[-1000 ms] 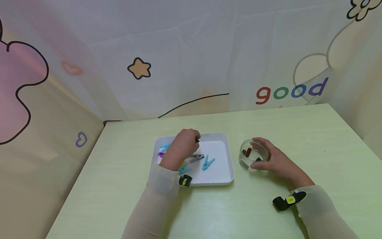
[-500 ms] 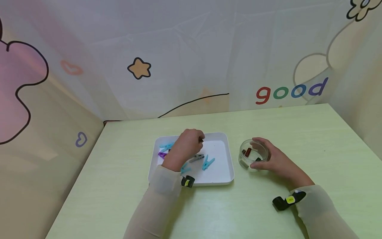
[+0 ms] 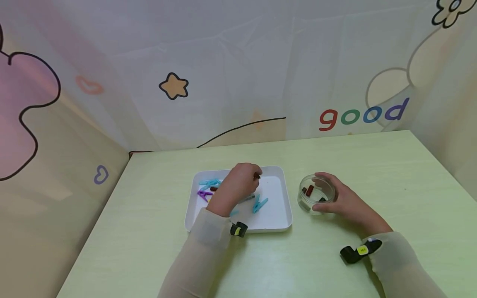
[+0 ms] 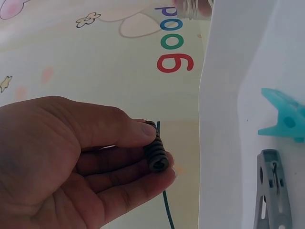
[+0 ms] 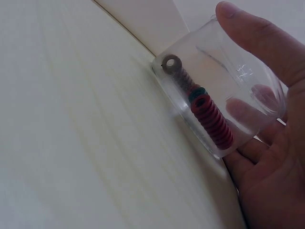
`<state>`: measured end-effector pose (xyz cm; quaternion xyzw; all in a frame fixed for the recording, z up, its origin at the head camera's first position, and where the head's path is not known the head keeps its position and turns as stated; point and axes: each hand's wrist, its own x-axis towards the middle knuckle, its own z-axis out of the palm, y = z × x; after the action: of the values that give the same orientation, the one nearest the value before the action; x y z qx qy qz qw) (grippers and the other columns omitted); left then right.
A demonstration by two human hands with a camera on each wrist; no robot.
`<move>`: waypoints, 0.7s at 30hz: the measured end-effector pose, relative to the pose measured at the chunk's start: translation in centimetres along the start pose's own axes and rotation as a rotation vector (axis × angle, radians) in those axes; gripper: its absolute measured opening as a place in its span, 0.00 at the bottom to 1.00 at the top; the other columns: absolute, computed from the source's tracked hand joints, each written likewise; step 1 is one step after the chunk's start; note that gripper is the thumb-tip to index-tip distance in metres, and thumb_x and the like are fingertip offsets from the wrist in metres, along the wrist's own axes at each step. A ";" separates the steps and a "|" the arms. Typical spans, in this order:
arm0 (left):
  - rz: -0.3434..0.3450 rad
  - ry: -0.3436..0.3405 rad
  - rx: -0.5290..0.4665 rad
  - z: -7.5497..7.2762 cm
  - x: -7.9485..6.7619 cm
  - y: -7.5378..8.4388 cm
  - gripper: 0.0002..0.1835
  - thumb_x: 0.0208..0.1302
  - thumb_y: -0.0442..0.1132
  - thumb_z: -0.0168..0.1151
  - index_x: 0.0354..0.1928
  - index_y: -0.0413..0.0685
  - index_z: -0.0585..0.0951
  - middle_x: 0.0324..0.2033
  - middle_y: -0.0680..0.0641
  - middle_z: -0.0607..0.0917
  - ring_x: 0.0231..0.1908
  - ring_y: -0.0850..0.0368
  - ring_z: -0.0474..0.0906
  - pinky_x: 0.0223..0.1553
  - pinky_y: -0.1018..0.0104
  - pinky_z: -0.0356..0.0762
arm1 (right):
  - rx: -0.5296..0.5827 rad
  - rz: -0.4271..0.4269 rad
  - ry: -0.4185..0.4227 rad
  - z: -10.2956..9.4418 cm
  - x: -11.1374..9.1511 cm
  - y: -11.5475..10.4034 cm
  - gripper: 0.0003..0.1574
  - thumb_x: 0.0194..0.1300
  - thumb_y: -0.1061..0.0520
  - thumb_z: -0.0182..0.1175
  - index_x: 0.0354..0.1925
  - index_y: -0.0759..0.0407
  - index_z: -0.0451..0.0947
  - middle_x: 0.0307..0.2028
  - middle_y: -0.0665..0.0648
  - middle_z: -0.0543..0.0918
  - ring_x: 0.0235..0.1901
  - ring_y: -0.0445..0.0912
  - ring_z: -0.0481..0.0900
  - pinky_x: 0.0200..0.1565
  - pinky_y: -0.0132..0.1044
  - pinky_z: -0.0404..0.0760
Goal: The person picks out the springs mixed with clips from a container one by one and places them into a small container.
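Observation:
Between thumb and fingers, my left hand (image 3: 240,182) pinches a dark coil spring (image 4: 156,148), held above the white tray (image 3: 277,219). My right hand (image 3: 344,198) grips a clear round jar (image 3: 303,203) from its right side on the table. Inside the jar lie a red spring (image 5: 213,121), a grey-brown spring (image 5: 177,69) and a green one (image 5: 197,93), seen through the wall in the right wrist view. Light blue clothespins (image 3: 259,203), a purple clothespin (image 3: 203,194) and a grey clothespin (image 4: 274,191) lie in the tray, some hidden by my left hand and forearm.
A reddish-brown spring (image 3: 214,189) lies in the tray's left part, near the clothespins. The jar stands right of the tray on a pale green table (image 3: 283,265). A printed cloth backdrop (image 3: 238,82) rises behind the table.
My left hand has moved a little to the right over the tray with the spring, uncovering the reddish-brown spring and more of the purple clothespin. The right hand and jar have stayed in place.

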<state>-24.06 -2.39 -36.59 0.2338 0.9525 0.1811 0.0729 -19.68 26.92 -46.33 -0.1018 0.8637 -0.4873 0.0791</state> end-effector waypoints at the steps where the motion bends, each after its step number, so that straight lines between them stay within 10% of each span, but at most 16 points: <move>1: 0.001 0.002 0.001 0.0 0.0 0.1 0.14 0.69 0.33 0.53 0.51 0.42 0.83 0.47 0.46 0.85 0.46 0.53 0.77 0.55 0.60 0.77 | -0.003 -0.001 0.000 0.0 0.0 -0.1 0.60 0.52 0.44 0.73 0.73 0.47 0.49 0.71 0.60 0.63 0.71 0.61 0.56 0.66 0.68 0.55; 21: 0.052 0.001 0.036 0.7 -0.2 1.4 0.13 0.69 0.34 0.54 0.50 0.45 0.84 0.47 0.48 0.86 0.45 0.55 0.79 0.53 0.63 0.78 | -0.016 0.029 0.007 0.3 0.0 0.0 0.63 0.51 0.41 0.73 0.74 0.48 0.47 0.72 0.60 0.62 0.72 0.62 0.55 0.66 0.69 0.54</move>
<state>-23.13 -1.14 -36.71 0.2596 0.9492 0.1660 0.0637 -19.65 26.70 -46.45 -0.0882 0.8691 -0.4797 0.0822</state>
